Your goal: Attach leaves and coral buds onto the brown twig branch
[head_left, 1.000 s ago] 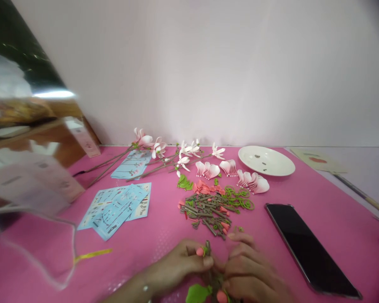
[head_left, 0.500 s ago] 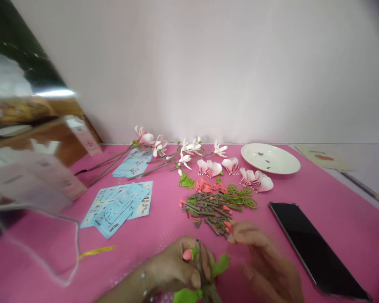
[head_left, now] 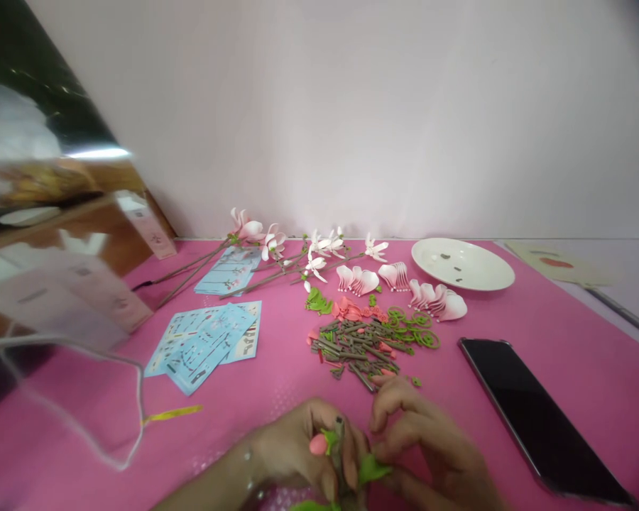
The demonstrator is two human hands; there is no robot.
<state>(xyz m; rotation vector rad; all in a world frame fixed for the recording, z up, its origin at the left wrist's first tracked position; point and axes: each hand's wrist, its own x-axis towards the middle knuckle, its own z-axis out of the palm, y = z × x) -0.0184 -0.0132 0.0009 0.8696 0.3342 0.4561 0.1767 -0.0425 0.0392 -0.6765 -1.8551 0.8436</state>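
Note:
My left hand is closed around a brown toy flower branch that stands roughly upright. A pink bud sticks out by the thumb, with a small green piece beside it. Green leaves show at the branch's right side and at the bottom edge. My right hand is beside the right leaf, fingers curled in and drawn together. Whatever its fingertips pinch is hidden. Just beyond the hands lies a pile of brown stem pieces, with pink buds mixed in.
Pink petals, green rings and finished-looking flower stems lie farther back. A white plate holds small dark bits. A phone is at right. Blue instruction sheets, a white cable and pink boxes are at left.
My right hand has come back from the near edge of the pile to the branch, its fingers curling. A small green piece now shows right of the pile. My left hand keeps its hold.

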